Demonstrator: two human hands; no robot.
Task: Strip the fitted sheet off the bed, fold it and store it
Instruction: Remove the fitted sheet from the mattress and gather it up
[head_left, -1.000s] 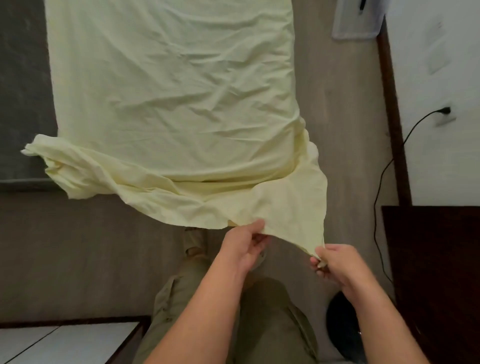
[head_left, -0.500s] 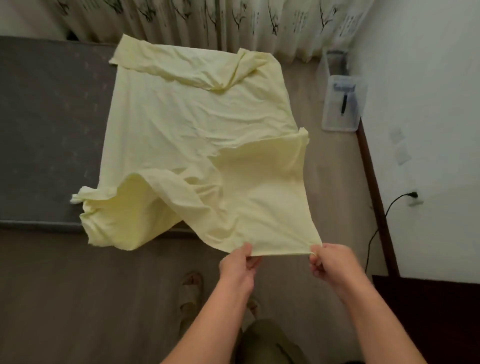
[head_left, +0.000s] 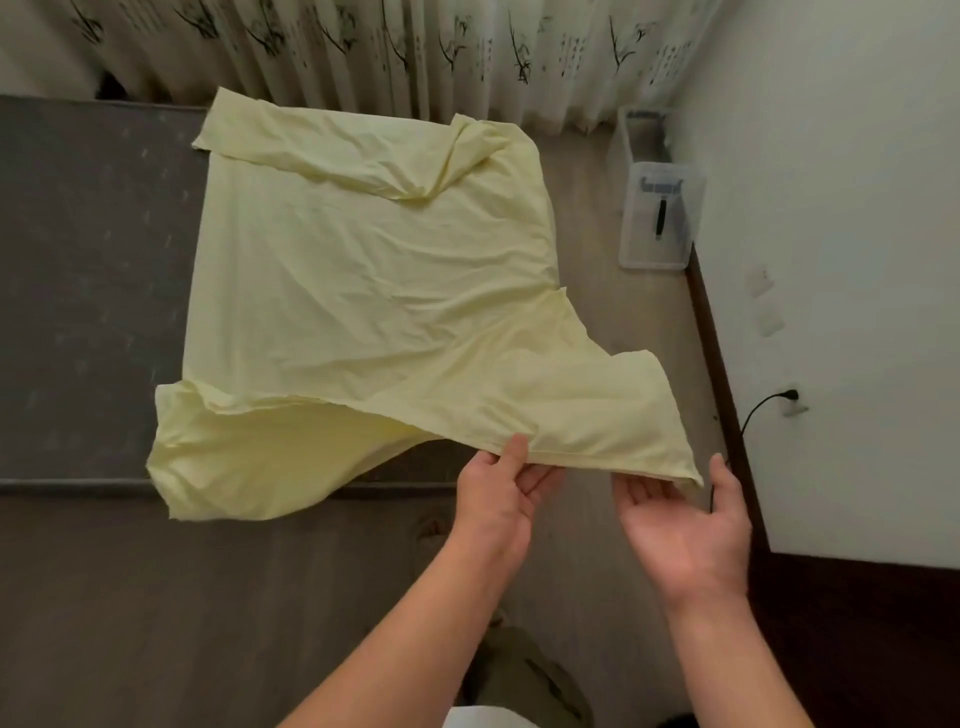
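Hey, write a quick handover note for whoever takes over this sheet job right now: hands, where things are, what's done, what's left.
Left hand: pinches the near edge of the fitted sheet, thumb on top.
Right hand: open, palm up, fingers under the near right corner.
Sheet lies loose on the grey mattress, near edge lifted.
Done: stripping, it seems; the corners look free.
Left: fold and store; a clear bin stands by the wall.
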